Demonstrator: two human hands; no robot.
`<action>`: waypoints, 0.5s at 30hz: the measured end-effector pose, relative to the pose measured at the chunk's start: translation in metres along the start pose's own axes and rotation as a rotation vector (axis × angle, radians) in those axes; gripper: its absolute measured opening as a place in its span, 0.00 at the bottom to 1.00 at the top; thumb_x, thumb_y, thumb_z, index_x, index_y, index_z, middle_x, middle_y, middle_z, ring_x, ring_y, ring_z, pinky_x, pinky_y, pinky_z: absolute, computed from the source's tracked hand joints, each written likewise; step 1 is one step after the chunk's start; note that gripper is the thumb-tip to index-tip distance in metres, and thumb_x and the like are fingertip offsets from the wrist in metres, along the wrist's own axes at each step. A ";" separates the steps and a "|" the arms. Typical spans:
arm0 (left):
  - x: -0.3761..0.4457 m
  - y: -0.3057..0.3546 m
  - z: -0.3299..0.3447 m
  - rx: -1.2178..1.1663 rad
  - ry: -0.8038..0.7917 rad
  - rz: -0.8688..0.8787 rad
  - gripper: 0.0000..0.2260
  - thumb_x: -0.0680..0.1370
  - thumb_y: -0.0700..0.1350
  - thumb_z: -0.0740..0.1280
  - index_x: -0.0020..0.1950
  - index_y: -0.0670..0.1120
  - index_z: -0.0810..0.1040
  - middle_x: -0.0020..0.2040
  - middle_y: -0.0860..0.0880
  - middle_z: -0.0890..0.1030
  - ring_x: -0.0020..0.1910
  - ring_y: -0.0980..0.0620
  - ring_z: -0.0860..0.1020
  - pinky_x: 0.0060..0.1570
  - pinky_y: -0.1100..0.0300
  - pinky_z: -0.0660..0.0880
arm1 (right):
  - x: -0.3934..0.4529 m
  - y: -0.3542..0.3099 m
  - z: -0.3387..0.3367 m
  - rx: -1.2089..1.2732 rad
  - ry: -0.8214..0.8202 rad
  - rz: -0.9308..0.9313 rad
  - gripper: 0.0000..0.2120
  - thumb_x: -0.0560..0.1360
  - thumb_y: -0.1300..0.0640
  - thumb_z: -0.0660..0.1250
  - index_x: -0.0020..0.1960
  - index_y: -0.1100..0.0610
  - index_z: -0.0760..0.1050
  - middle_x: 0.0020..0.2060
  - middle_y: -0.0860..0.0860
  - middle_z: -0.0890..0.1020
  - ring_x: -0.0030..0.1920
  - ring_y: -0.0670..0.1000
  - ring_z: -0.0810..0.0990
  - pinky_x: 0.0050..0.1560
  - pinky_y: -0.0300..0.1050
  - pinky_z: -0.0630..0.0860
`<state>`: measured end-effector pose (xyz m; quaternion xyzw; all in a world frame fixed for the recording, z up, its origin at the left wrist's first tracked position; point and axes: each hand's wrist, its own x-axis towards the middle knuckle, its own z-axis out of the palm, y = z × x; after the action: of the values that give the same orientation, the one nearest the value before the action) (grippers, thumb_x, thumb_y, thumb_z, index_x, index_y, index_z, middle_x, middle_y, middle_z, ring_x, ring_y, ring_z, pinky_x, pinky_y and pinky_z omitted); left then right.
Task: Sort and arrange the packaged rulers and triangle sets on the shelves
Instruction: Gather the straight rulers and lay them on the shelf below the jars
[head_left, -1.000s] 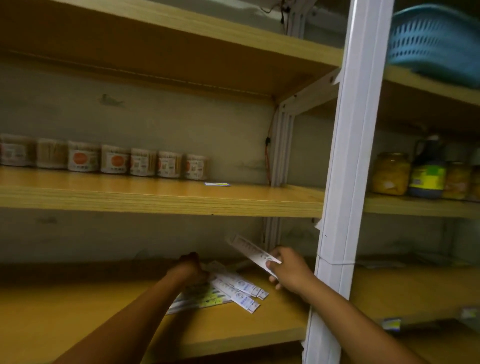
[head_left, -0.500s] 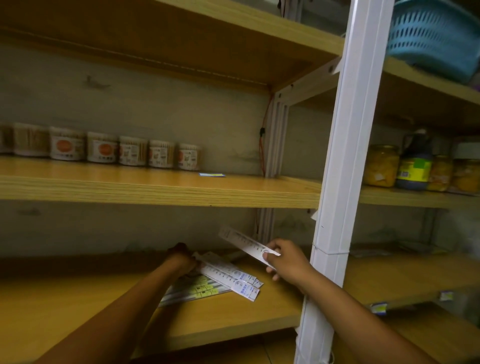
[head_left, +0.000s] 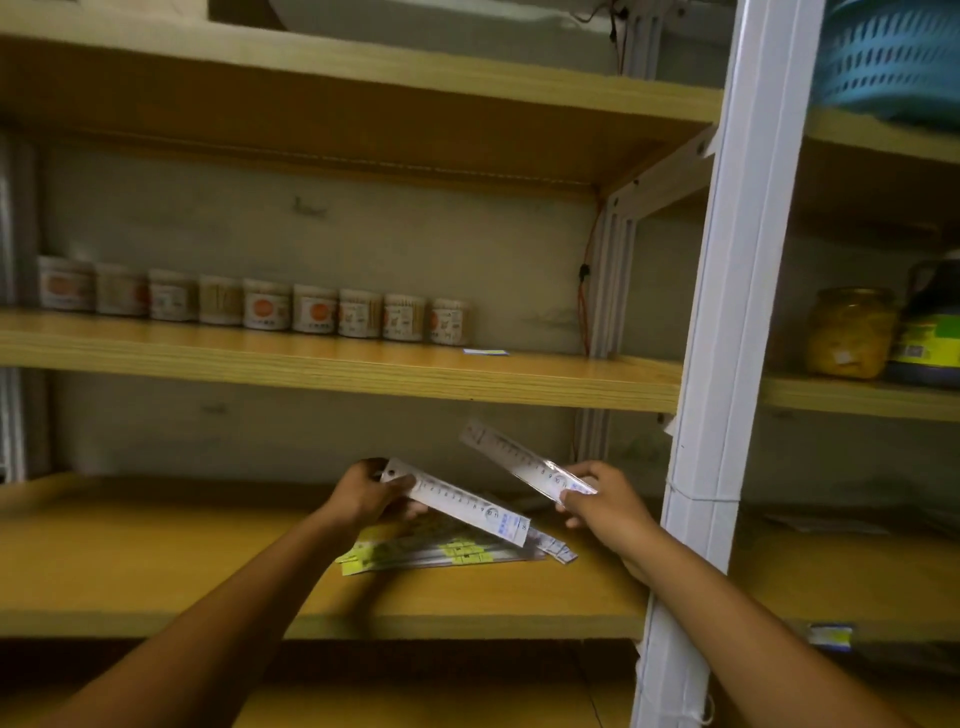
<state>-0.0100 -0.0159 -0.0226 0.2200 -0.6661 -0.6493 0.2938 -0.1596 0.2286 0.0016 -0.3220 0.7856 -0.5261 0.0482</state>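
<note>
My left hand (head_left: 363, 496) grips one end of a packaged white ruler (head_left: 462, 504), lifted off the lower wooden shelf (head_left: 156, 561) and slanting down to the right. Over to the right, my right hand (head_left: 602, 501) pinches the near end of a second packaged ruler (head_left: 519, 460), whose far end points up and left. Under both lies a loose pile of packaged rulers and sets with yellow-green labels (head_left: 447, 548) on the lower shelf.
A white metal upright (head_left: 727, 364) stands just right of my right hand. The middle shelf (head_left: 311, 364) carries a row of small labelled jars (head_left: 311, 309) and a small blue card (head_left: 485, 352). Jars (head_left: 847, 332) and a blue basket (head_left: 893, 57) sit at right.
My left hand, which rested on the pile, has lifted a ruler from it. My right hand still holds its ruler in nearly the same place. The view shifted slightly.
</note>
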 end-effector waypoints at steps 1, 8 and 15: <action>-0.010 0.005 -0.001 -0.021 0.003 0.009 0.10 0.78 0.35 0.65 0.58 0.36 0.72 0.47 0.35 0.82 0.38 0.43 0.84 0.38 0.54 0.83 | -0.003 -0.002 -0.003 0.017 -0.005 -0.015 0.10 0.78 0.62 0.65 0.59 0.53 0.73 0.53 0.51 0.81 0.44 0.48 0.83 0.39 0.38 0.80; -0.080 0.016 0.015 -0.085 0.139 0.041 0.11 0.78 0.32 0.64 0.60 0.36 0.74 0.49 0.35 0.81 0.36 0.44 0.83 0.37 0.57 0.83 | -0.035 -0.003 -0.030 0.063 -0.040 -0.142 0.11 0.76 0.63 0.68 0.57 0.54 0.74 0.52 0.49 0.81 0.43 0.47 0.83 0.36 0.36 0.79; -0.148 0.012 0.035 -0.124 0.203 0.036 0.09 0.77 0.33 0.65 0.57 0.36 0.75 0.51 0.35 0.82 0.43 0.42 0.84 0.40 0.56 0.83 | -0.074 0.006 -0.060 0.163 -0.042 -0.152 0.10 0.75 0.64 0.70 0.54 0.55 0.76 0.48 0.47 0.80 0.44 0.46 0.82 0.42 0.39 0.83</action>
<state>0.0757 0.1101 -0.0257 0.2539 -0.5952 -0.6585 0.3842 -0.1288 0.3194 0.0030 -0.3867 0.7123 -0.5835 0.0504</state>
